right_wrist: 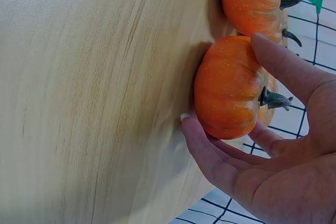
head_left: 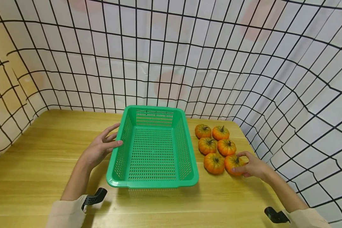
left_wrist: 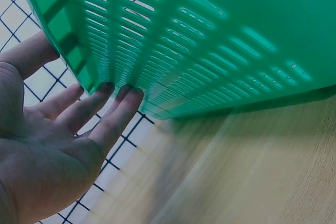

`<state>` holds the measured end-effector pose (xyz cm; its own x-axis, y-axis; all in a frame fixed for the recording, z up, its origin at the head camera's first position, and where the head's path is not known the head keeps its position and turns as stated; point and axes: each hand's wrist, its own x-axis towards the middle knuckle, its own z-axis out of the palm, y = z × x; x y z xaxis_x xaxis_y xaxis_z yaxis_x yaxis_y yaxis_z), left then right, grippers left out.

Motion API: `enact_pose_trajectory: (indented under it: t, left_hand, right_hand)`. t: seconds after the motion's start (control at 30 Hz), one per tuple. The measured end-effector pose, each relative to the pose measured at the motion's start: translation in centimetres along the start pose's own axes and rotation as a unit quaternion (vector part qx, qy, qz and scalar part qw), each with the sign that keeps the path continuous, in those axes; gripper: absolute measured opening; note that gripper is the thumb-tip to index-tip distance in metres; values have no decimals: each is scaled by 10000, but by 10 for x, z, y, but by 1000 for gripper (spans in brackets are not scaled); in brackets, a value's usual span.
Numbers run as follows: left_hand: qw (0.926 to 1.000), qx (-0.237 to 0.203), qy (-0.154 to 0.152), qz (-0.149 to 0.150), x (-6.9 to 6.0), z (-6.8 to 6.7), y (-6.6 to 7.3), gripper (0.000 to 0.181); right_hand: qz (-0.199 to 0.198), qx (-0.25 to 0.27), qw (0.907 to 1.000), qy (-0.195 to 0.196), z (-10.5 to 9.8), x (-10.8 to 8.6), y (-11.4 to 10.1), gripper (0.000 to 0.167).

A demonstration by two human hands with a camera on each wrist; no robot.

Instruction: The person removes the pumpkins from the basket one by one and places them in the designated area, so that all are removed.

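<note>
A green plastic basket (head_left: pixel 152 183) with slotted walls sits on the wooden table. At its left side my left hand (head_left: pixel 98 148) holds the rim, the thumb over the edge; in the left wrist view the fingertips (left_wrist: pixel 131 98) touch the outer wall. Several small orange pumpkins stand in two columns right of the basket. Around the nearest right-hand pumpkin (head_left: pixel 231 164) curls my right hand (head_left: pixel 253 166). The right wrist view shows that pumpkin (right_wrist: pixel 228 90) between thumb and fingers, its dark stem sticking out toward the palm, its base at the table.
Beside the held pumpkin is another front pumpkin (head_left: pixel 214 163), with the other pumpkins behind them. A black wire grid (head_left: pixel 159 66) backed by pale sheeting encloses the table (head_left: pixel 45 148) at the back and both sides.
</note>
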<state>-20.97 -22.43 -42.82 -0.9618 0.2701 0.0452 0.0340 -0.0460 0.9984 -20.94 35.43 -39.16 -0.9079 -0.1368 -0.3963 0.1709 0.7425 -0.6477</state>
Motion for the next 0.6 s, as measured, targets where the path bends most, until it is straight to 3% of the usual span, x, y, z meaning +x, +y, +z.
enact_pose_trajectory:
  t: [0.6]
  left_hand:
    - [10000,7,-42,-45,0,0,2,83]
  right_hand:
    - [59,-51,10000,38,0,-1,-1,90]
